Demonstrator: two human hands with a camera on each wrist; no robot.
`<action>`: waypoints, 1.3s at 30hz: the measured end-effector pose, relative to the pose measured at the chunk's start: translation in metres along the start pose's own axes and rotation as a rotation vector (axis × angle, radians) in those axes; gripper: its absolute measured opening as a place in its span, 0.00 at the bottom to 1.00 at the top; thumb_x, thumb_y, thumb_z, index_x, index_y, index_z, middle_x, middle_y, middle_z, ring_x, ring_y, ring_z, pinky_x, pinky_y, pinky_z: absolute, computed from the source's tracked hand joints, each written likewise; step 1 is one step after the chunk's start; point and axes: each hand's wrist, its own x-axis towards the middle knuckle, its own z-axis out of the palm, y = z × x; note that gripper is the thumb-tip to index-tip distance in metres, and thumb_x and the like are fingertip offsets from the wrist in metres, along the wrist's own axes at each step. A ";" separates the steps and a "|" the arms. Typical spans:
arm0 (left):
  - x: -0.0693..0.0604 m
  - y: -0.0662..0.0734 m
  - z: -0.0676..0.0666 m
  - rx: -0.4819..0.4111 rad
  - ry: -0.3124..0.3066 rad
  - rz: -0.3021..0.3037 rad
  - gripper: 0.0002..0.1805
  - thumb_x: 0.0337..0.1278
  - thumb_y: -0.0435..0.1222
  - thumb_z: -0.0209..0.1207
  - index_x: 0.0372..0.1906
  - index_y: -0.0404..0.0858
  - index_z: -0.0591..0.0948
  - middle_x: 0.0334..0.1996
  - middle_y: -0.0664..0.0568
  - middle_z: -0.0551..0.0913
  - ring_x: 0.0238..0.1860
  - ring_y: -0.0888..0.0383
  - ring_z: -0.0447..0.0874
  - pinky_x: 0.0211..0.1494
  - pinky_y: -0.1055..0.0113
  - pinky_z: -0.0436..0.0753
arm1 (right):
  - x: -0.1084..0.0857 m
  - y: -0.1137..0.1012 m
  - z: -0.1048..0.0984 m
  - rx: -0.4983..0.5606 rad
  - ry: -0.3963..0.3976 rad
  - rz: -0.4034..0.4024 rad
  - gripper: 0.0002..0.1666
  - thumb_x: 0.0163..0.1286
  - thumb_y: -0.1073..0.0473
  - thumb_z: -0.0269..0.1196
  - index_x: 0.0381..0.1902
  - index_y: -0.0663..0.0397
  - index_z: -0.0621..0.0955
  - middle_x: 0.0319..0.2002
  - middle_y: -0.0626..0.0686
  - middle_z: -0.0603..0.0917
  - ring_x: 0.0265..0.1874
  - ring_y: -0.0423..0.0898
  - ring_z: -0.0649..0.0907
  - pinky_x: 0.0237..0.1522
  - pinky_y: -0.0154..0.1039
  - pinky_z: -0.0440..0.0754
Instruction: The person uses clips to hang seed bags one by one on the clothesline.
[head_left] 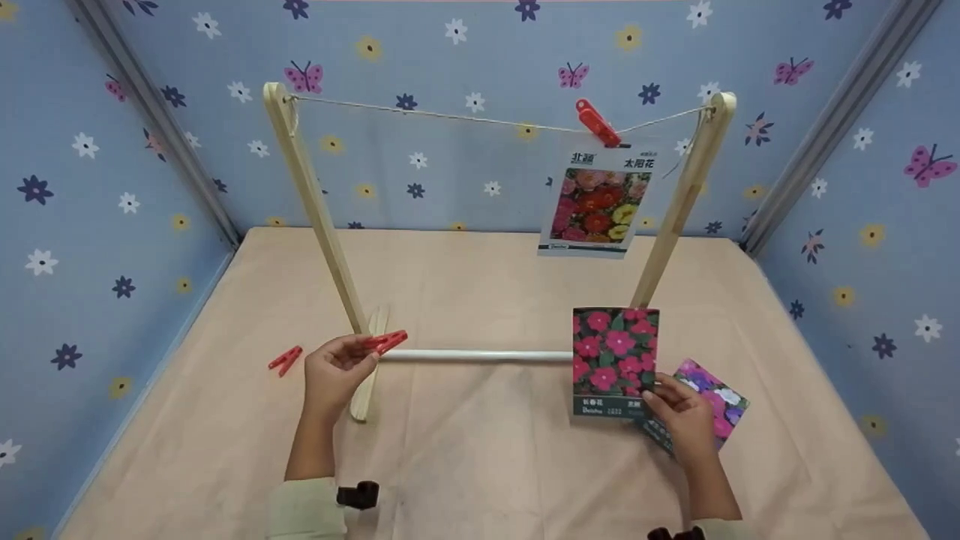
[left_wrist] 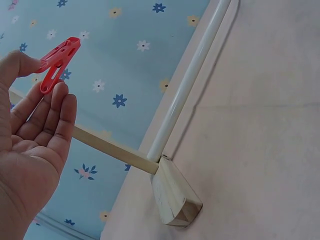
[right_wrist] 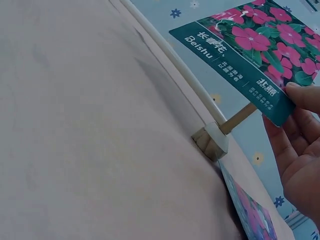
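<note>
Between thumb and fingertips, my left hand [head_left: 337,375] pinches a red clothespin [left_wrist: 61,62] near the left post's foot. My right hand [head_left: 682,412] holds a seed packet with pink flowers [head_left: 615,352] by its lower right corner, in front of the right post. Behind that hand, a second seed packet with pink, purple and white flowers [head_left: 724,405] lies on the table, partly covered. Another packet, showing red and yellow flowers [head_left: 598,206], hangs from the string [head_left: 450,116] under a red clothespin [head_left: 598,122].
The string runs between two wooden posts [head_left: 319,210], joined low down by a white rod [head_left: 472,355]. Another red clothespin [head_left: 286,361] lies left of my left hand. Flower-patterned walls [head_left: 420,67] enclose the beige tabletop [head_left: 465,450].
</note>
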 end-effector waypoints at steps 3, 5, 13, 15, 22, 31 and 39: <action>0.000 0.003 0.003 -0.007 -0.021 0.008 0.13 0.50 0.20 0.65 0.44 0.23 0.83 0.39 0.33 0.84 0.37 0.55 0.84 0.40 0.70 0.84 | 0.000 0.000 0.007 -0.042 -0.019 -0.002 0.24 0.62 0.63 0.70 0.56 0.63 0.80 0.37 0.44 0.88 0.39 0.39 0.83 0.42 0.29 0.81; 0.001 0.005 0.005 -0.011 -0.032 0.016 0.13 0.50 0.20 0.65 0.44 0.23 0.83 0.40 0.33 0.84 0.38 0.55 0.84 0.41 0.71 0.84 | -0.001 -0.001 0.014 -0.046 -0.039 -0.027 0.23 0.63 0.64 0.69 0.56 0.64 0.80 0.38 0.47 0.88 0.38 0.39 0.83 0.40 0.29 0.82; 0.002 0.032 0.014 0.024 -0.074 0.066 0.14 0.49 0.19 0.65 0.44 0.22 0.83 0.38 0.34 0.85 0.37 0.56 0.84 0.41 0.72 0.83 | 0.002 -0.008 0.040 0.017 -0.097 -0.086 0.19 0.63 0.71 0.66 0.52 0.69 0.80 0.39 0.55 0.88 0.38 0.41 0.84 0.40 0.30 0.82; 0.004 0.037 0.015 0.030 -0.091 0.082 0.14 0.48 0.18 0.64 0.44 0.23 0.83 0.38 0.34 0.85 0.37 0.56 0.84 0.43 0.70 0.83 | 0.002 -0.012 0.045 -0.004 -0.108 -0.082 0.17 0.64 0.70 0.66 0.52 0.67 0.81 0.39 0.56 0.87 0.38 0.42 0.84 0.40 0.31 0.82; 0.014 0.061 0.018 0.041 -0.144 0.214 0.16 0.46 0.14 0.62 0.44 0.21 0.82 0.38 0.29 0.83 0.38 0.53 0.85 0.47 0.69 0.83 | 0.004 -0.023 0.059 0.014 -0.182 -0.137 0.14 0.66 0.73 0.63 0.50 0.67 0.79 0.39 0.57 0.86 0.37 0.44 0.83 0.38 0.33 0.83; 0.036 0.077 0.015 0.045 -0.165 0.323 0.15 0.46 0.17 0.65 0.44 0.25 0.84 0.37 0.35 0.85 0.38 0.56 0.85 0.49 0.70 0.82 | 0.000 -0.037 0.070 0.043 -0.275 -0.214 0.13 0.66 0.75 0.61 0.49 0.71 0.77 0.39 0.61 0.84 0.37 0.44 0.82 0.39 0.33 0.83; 0.045 0.102 0.014 0.077 -0.182 0.373 0.16 0.45 0.18 0.66 0.43 0.26 0.85 0.35 0.36 0.86 0.37 0.56 0.86 0.49 0.68 0.83 | 0.004 -0.051 0.081 -0.013 -0.304 -0.289 0.11 0.65 0.75 0.62 0.45 0.67 0.79 0.38 0.60 0.85 0.37 0.45 0.82 0.38 0.33 0.83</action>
